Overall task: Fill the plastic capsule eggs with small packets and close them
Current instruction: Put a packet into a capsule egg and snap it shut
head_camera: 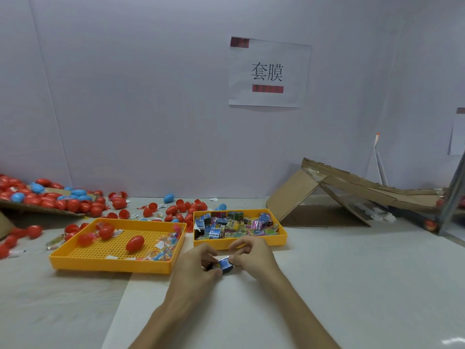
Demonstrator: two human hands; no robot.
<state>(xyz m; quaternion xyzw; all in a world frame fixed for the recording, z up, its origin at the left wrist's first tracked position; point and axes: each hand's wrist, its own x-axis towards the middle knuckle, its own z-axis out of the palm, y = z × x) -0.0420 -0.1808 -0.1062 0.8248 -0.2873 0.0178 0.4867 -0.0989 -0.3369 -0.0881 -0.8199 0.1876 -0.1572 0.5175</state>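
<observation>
Small blue-and-black foil packet [223, 265] above the worktop, pinched at either end by left hand [198, 269] and right hand [254, 258]; long axis 9–3 o'clock. Nearest red plastic capsule egg [135, 243] at 10 o'clock, in perforated yellow plastic tray [113, 267]; left hand nearer.

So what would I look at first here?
Probably the heap of red and blue eggs at far left. Next, two yellow trays in the middle: the left tray holds a few eggs, the right tray is full of colourful packets. Just in front, the left hand and right hand pinch one blue packet.
</observation>
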